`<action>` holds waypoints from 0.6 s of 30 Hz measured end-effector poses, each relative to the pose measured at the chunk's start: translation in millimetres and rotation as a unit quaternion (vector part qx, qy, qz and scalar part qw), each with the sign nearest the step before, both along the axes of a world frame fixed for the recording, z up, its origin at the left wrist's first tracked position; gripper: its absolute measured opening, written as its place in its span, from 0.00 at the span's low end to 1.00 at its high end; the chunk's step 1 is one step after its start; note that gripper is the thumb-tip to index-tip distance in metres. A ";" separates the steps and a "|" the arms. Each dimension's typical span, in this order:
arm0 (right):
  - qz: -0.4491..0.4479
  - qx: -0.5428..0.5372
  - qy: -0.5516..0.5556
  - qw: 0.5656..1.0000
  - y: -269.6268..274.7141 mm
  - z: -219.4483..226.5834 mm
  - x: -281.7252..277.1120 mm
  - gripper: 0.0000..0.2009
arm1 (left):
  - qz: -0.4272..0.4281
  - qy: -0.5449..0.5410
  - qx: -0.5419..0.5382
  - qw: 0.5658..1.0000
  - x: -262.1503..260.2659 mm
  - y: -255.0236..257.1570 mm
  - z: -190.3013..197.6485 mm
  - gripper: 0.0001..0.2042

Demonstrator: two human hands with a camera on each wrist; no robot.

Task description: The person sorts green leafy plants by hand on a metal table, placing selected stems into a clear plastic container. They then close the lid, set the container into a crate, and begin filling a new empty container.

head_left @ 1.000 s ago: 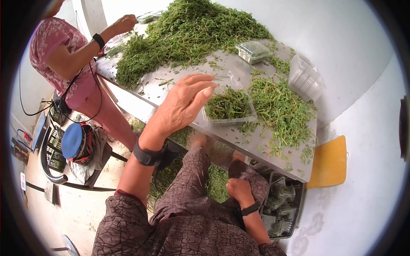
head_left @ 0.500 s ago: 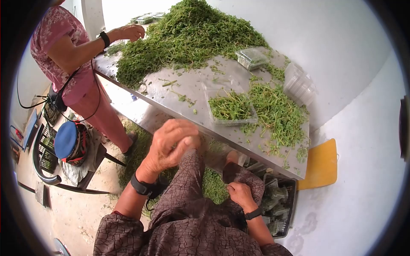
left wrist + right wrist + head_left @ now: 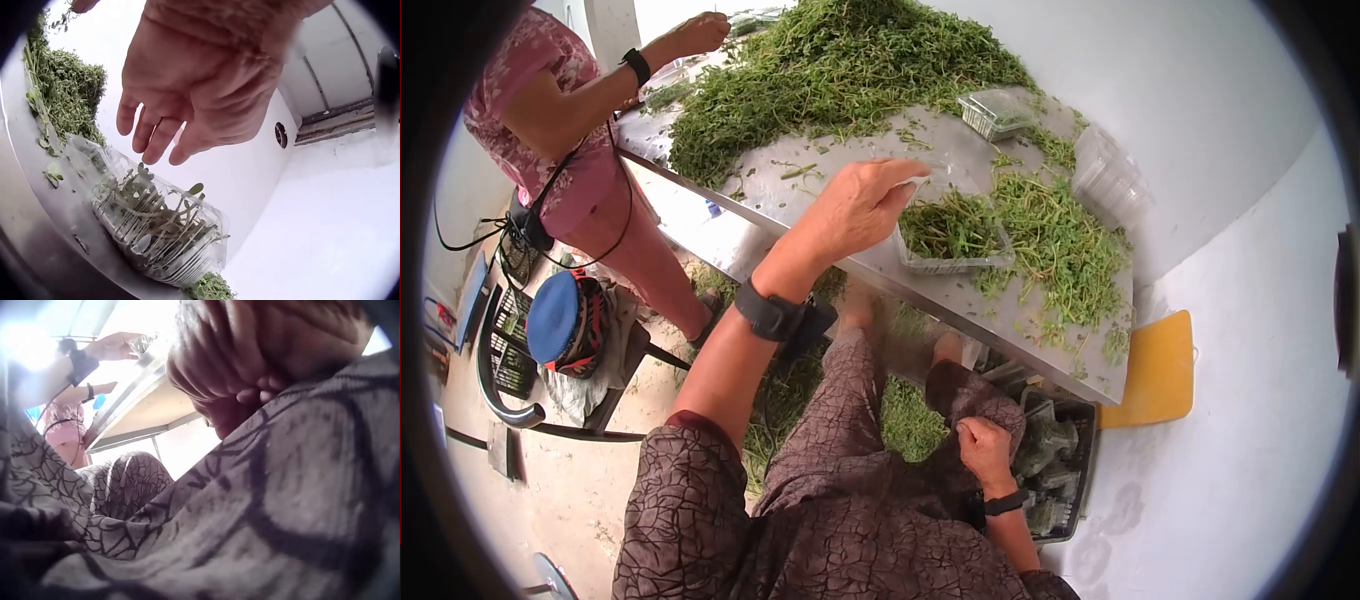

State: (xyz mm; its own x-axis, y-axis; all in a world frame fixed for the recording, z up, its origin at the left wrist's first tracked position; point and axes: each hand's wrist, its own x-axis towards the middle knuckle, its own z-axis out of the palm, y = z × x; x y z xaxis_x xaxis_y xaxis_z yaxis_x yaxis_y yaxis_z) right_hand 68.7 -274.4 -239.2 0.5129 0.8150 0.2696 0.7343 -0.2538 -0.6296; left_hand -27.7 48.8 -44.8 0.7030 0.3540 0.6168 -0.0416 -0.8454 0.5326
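Observation:
My left hand (image 3: 903, 186) reaches over the steel table (image 3: 960, 300), fingers relaxed and holding nothing, just above the near left corner of an open clear plastic punnet (image 3: 952, 263) half full of green sprigs (image 3: 945, 228). In the left wrist view the left hand (image 3: 156, 147) hangs a little above that punnet (image 3: 156, 228) without touching it. My right hand (image 3: 983, 447) lies on my lap under the table edge. Its fingers (image 3: 250, 394) are curled tight against the patterned cloth (image 3: 262, 506); whether they pinch the cloth I cannot tell.
A big heap of green herbs (image 3: 840, 60) covers the far table, with a looser pile (image 3: 1055, 240) right of the punnet. A closed small punnet (image 3: 995, 112) and stacked empty ones (image 3: 1105, 180) sit behind. Another person (image 3: 550, 110) works at the far left. A crate (image 3: 1055, 470) stands below.
My left hand dropped to my knee half a second ago and has come back up over the punnet's corner. My right hand stayed on my lap, shifting slightly.

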 end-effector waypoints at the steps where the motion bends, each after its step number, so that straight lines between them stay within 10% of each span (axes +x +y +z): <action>1: -0.002 -0.005 -0.006 1.000 0.6 -0.6 1.0 0.03 | 0.007 0.024 0.013 1.000 4.9 1.3 1.5 0.13; 18: 0.000 -0.005 -0.061 0.998 7.5 -5.5 -0.2 0.02 | 0.005 0.128 -0.008 0.992 42.7 17.1 -6.4 0.11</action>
